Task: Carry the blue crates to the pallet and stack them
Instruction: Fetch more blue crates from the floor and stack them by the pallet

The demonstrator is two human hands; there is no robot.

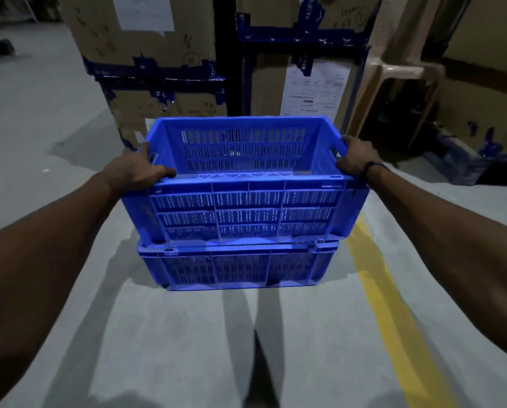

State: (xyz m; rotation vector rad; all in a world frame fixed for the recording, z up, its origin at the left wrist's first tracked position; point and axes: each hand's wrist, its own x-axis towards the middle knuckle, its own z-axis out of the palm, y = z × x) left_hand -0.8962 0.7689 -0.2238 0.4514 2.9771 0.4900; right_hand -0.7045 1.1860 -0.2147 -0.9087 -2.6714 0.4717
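In the head view, the left hand (139, 169) and the right hand (356, 160) are gripping the short ends of the upper blue crate (246, 184), fingers curled tight over its rim. That crate is sitting on a lower blue crate (237, 267), which is resting on the grey floor (172, 334) beside a yellow line (393, 313), with taped cardboard boxes (158, 69) standing behind.

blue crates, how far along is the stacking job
Done: one upper crate sits on a lower crate. In hand: the left hand and right hand grip the upper crate's end rims. Left: no pallet shows under them, only grey floor, so whether they have reached it is unclear.
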